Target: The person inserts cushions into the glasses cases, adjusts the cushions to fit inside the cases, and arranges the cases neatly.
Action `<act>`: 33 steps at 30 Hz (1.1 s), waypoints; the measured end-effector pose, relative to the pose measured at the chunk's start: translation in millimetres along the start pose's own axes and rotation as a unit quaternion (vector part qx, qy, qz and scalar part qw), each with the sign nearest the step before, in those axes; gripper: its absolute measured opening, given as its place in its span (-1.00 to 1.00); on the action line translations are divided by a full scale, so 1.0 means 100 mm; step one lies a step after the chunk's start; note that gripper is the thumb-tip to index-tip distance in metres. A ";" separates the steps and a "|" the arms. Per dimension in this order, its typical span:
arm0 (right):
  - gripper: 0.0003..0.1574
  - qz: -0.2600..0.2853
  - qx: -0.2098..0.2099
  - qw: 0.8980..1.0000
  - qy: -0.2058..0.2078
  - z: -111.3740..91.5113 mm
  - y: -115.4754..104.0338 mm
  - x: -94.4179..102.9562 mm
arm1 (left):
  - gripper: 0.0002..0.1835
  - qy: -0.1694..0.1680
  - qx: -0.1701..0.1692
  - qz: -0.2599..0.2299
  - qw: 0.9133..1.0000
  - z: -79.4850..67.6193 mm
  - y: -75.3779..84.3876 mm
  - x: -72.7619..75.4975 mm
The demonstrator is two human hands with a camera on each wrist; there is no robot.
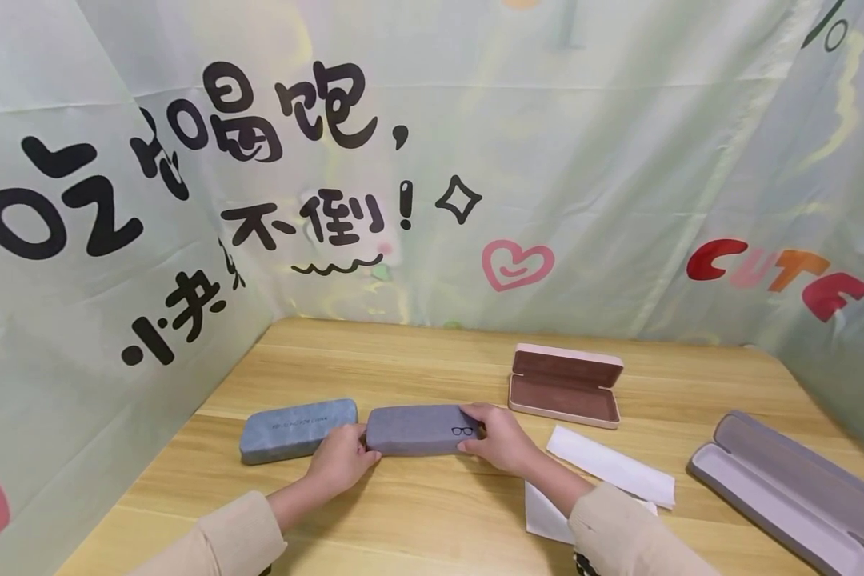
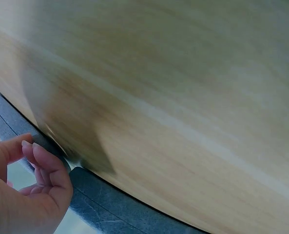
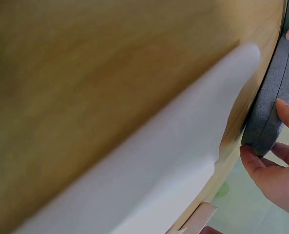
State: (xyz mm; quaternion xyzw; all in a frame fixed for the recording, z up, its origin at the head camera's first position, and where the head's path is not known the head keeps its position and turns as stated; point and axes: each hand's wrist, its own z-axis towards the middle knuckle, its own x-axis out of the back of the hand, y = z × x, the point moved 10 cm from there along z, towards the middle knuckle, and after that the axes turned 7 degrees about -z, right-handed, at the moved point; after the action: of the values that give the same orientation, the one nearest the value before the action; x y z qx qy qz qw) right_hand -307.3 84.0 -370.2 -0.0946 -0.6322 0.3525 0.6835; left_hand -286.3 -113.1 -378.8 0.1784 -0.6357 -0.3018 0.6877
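Observation:
A closed grey-purple glasses case [image 1: 414, 430] with a small spectacles print lies crosswise between both hands. My left hand [image 1: 342, 458] holds its left end, thumb along the front side; the left wrist view shows the fingertips at the edge of the case [image 2: 8, 117]. At the opposite end my right hand [image 1: 502, 438] grips the case, with the thumb in front and fingers behind. The right wrist view shows these fingers round the end of the case [image 3: 271, 107]. Just left of the left hand sits a closed blue glasses case [image 1: 298, 430], close beside the grey-purple one.
Behind the right hand stands an open pink case [image 1: 565, 388] with a brown lining. White folded cloths or papers [image 1: 612, 468] lie partly under the right forearm. Far right is an open long grey case [image 1: 785, 512]. Printed curtains [image 1: 605, 160] enclose the wooden table [image 1: 432, 512].

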 end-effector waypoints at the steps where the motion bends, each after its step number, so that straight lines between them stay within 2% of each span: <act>1: -0.35 0.000 0.001 1.000 0.000 0.00 0.00 0.00 | -0.85 0.001 0.001 0.001 1.000 0.00 0.00 0.00; 6: -0.36 0.001 0.006 1.000 0.005 -0.02 0.03 0.03 | -0.62 0.015 0.005 0.012 1.000 0.00 0.02 0.03; 10: -0.41 0.010 0.001 1.000 0.019 -0.07 0.09 0.13 | -0.46 0.032 -0.002 0.013 0.999 0.01 0.10 0.12; 16: -0.54 0.017 0.010 0.999 0.049 -0.16 0.13 0.36 | -0.49 0.041 -0.020 -0.003 0.999 0.02 0.22 0.21; 22: -0.65 0.004 0.017 0.998 0.065 -0.28 0.17 0.51 | -0.61 0.046 -0.046 -0.029 0.997 0.00 0.30 0.20; 27: -0.68 -0.022 0.007 0.997 0.078 -0.42 0.25 0.61 | -0.69 0.000 -0.097 -0.073 0.993 -0.03 0.44 0.06; 30: -0.69 -0.032 0.009 0.996 0.081 -0.50 0.27 0.66 | -0.73 -0.029 -0.131 -0.082 0.987 -0.06 0.55 -0.03; 33: -0.69 -0.039 0.009 0.996 0.084 -0.58 0.29 0.72 | -0.77 -0.043 -0.163 -0.088 0.982 -0.08 0.66 -0.09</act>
State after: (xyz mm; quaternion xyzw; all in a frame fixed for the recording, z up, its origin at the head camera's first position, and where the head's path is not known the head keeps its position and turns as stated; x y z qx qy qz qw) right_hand -266.7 166.7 -340.0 -0.0929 -0.5721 0.3225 0.7484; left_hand -265.9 -58.7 -345.8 0.1061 -0.5887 -0.4681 0.6504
